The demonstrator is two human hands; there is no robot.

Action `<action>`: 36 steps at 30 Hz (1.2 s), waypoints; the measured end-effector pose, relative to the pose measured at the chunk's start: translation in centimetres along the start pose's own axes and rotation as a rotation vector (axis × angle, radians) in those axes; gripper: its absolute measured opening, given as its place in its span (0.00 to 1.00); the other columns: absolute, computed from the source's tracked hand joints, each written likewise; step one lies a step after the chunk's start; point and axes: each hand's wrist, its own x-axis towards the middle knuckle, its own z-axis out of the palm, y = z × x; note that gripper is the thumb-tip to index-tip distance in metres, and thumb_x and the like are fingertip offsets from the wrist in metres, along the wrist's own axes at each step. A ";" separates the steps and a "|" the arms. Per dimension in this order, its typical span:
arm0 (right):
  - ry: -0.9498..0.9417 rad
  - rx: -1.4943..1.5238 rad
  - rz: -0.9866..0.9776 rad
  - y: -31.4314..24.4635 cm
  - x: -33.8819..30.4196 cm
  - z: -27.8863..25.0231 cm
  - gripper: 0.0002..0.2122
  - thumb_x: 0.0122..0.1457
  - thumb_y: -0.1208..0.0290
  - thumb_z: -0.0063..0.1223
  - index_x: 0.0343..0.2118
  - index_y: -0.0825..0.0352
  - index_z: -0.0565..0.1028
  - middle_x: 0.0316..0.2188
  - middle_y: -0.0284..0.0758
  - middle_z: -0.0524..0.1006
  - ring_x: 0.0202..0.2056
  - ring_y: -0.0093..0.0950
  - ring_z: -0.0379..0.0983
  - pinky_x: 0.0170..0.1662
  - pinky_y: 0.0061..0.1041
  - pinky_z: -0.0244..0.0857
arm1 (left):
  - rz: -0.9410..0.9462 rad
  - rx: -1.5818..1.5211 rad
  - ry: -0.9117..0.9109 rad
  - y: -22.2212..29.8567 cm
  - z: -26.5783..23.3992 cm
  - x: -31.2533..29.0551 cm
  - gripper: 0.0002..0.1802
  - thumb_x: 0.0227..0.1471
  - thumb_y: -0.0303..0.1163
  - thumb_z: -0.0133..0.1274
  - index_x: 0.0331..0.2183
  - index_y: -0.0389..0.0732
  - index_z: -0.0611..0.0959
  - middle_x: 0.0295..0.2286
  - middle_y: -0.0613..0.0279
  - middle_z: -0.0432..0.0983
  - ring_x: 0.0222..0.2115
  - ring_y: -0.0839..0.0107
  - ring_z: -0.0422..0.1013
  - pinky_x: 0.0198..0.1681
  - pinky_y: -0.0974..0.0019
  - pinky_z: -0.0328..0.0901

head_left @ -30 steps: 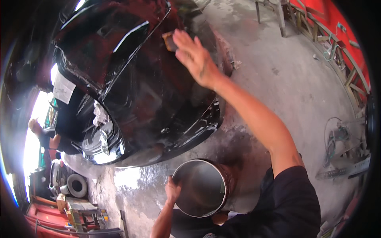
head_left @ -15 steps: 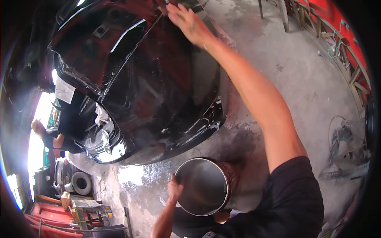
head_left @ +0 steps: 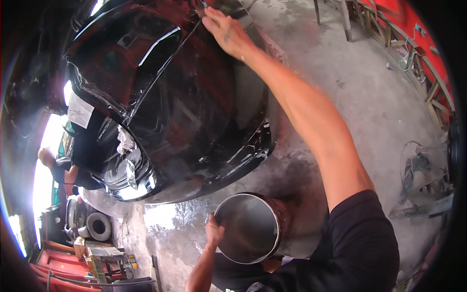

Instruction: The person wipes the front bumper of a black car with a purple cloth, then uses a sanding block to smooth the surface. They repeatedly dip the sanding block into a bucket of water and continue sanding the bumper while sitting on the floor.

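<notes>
My left hand (head_left: 214,230) is closed on the left rim of a round, dark-sided bucket (head_left: 280,221). Murky grey liquid seems to lie inside the bucket, which is close in front of my body. Far forward, my right arm reaches over the glossy black car body (head_left: 194,107). My right hand (head_left: 226,35) lies along the panel near its seam, fingers stretched out. A small reddish-brown patch shows at the fingertips; I cannot tell whether it is a reflection or an object. At the car's front left corner sits a clear headlight (head_left: 127,176), with a crumpled white piece (head_left: 125,141) beside it.
Another person (head_left: 61,163) is beyond the car at the left. Tyres (head_left: 99,226) and a cluttered workbench (head_left: 104,255) stand at lower left. Wet concrete floor (head_left: 311,63) surrounds the car. A red panel on a wooden frame (head_left: 413,44) runs along the right, above a fan-like machine (head_left: 421,175).
My right hand has shifted slightly down and left on the black panel, its fingers closer to the surface. My left hand stays on the bucket's rim.
</notes>
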 end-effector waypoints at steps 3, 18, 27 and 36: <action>-0.055 0.151 -0.087 -2.5 -9.8 0.9 0.28 0.73 0.53 0.44 0.67 0.70 0.67 0.70 0.46 0.63 0.72 0.40 0.55 0.75 0.46 0.42 | -0.063 0.061 0.012 -2.8 -0.4 -2.2 0.28 0.52 0.39 0.63 0.50 0.34 0.76 0.38 0.36 0.83 0.41 0.34 0.78 0.43 0.41 0.72; -0.136 0.008 -0.227 -2.1 -8.2 -0.5 0.27 0.73 0.55 0.44 0.68 0.69 0.66 0.71 0.42 0.62 0.74 0.38 0.51 0.75 0.45 0.39 | -0.046 -0.009 0.035 -2.7 0.0 -1.7 0.27 0.52 0.37 0.62 0.51 0.36 0.75 0.39 0.37 0.82 0.43 0.34 0.77 0.46 0.42 0.71; -0.145 -0.011 -0.135 -5.0 -13.9 -0.5 0.29 0.73 0.59 0.45 0.70 0.71 0.60 0.73 0.47 0.56 0.75 0.38 0.46 0.76 0.44 0.35 | -0.112 0.019 -0.015 -1.7 -0.4 -1.7 0.28 0.52 0.38 0.63 0.52 0.35 0.76 0.40 0.37 0.82 0.45 0.37 0.77 0.48 0.43 0.71; 0.033 -0.177 -0.045 -2.4 -5.4 -0.4 0.30 0.73 0.53 0.41 0.67 0.75 0.63 0.69 0.55 0.62 0.71 0.49 0.56 0.73 0.50 0.46 | -0.024 0.039 -0.020 -1.2 0.7 0.1 0.35 0.51 0.39 0.64 0.55 0.29 0.74 0.43 0.35 0.81 0.47 0.38 0.78 0.49 0.47 0.72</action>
